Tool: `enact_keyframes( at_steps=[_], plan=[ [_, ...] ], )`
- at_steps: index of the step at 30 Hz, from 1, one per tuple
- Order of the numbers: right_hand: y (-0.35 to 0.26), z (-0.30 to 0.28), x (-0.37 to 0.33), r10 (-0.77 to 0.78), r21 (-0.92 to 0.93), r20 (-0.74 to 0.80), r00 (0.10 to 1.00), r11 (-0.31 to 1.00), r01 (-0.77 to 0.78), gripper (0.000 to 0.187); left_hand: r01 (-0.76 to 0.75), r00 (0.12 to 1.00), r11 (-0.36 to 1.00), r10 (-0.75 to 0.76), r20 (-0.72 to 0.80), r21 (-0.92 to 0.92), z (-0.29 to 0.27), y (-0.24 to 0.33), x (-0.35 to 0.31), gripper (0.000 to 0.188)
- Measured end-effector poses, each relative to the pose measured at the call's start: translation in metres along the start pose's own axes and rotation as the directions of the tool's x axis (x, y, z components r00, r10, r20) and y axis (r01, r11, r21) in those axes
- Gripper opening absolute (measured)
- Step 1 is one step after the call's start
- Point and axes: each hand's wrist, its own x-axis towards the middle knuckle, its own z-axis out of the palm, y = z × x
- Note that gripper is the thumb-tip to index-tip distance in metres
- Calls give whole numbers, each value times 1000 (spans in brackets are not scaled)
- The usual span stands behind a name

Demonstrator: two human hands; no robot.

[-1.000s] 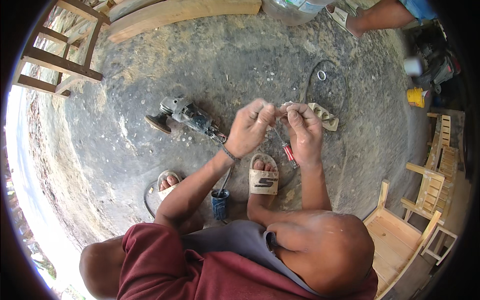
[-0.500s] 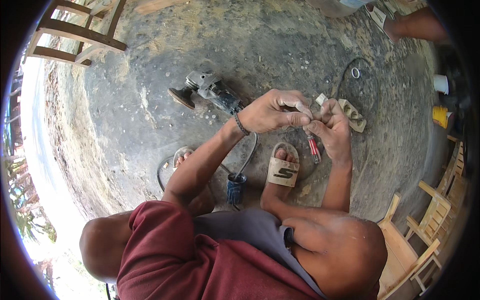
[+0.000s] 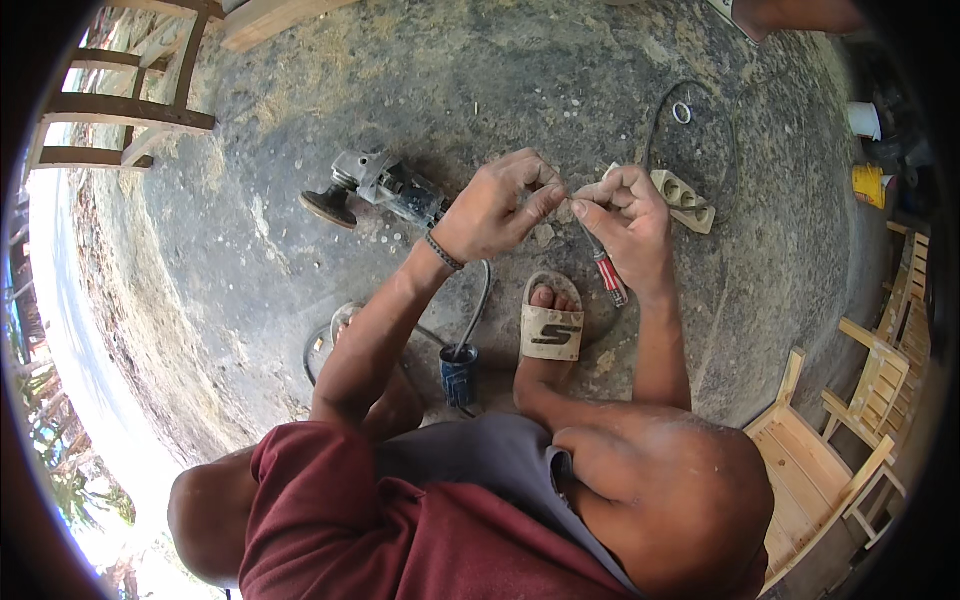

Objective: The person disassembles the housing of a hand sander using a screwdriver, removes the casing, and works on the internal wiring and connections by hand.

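Note:
My left hand (image 3: pixel 505 208) and my right hand (image 3: pixel 632 225) meet in front of me, thumbs and fingertips pinched close together. What they pinch is too small to make out. Grey dust coats the fingers. Left of them, an angle grinder (image 3: pixel 385 188) with a round disc lies on the floor, its rear end partly behind my left hand. A dark cord (image 3: pixel 480 305) loops down into a dark blue cylindrical piece (image 3: pixel 458 377) between my feet. Just below my right hand is a red-and-white tool handle (image 3: pixel 609 279), apparently a screwdriver's.
A beige power strip (image 3: pixel 688 202) lies beyond my right hand, near a white ring (image 3: pixel 682 113). Wooden frames (image 3: pixel 130 112) stand at far left, wooden chairs (image 3: pixel 800 465) at right. A white container (image 3: pixel 864 121) and yellow one (image 3: pixel 868 186) sit at the right edge. Another person's leg (image 3: pixel 795 15) shows top right.
My hands have shifted slightly left and up in the view, the left wrist tilting more upright. The fingertips stay together. The whole view has shifted a little, moving the floor items leftward and up.

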Motion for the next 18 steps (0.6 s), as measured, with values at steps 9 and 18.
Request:
enact_keyframes(
  at_steps=[9,18],
  plan=[
    [3,12,-1,-185,-115,-59,981,977,178,25,37,999,998,-37,4,57,8,-5,-4,29],
    [14,2,0,-19,45,-6,1000,999,19,27,-65,998,994,63,-21,-82,-4,6,-4,16]
  ],
)
